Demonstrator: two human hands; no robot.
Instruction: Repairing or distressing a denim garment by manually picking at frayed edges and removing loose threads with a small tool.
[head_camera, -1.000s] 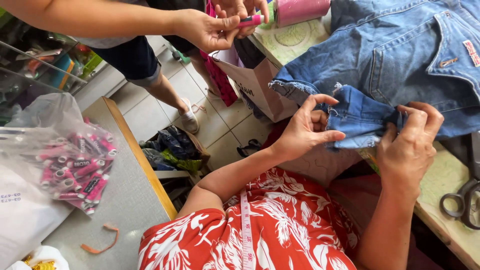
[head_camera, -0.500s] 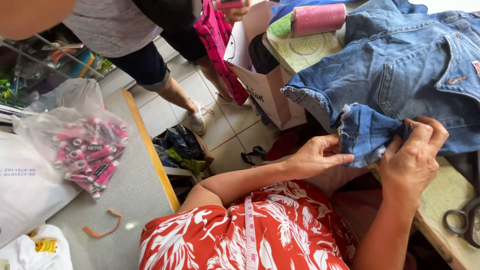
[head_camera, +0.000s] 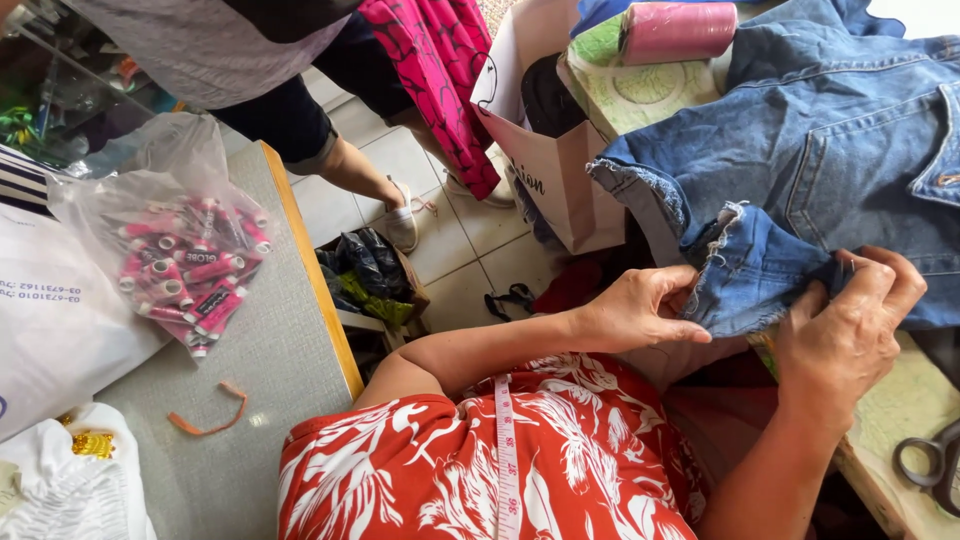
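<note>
Both hands closed on the denim jacket on the worktable, left hand and right hand pinching its frayed cuff; uneven grip could skew the fold or worsen the fraying.

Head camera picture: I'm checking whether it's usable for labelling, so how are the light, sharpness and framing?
Head view: even daylight with soft shadows; the denim garment and both hands, left hand and right hand, are sharp; the white bag is slightly overexposed; the scissors are cut off by the edge.
</note>
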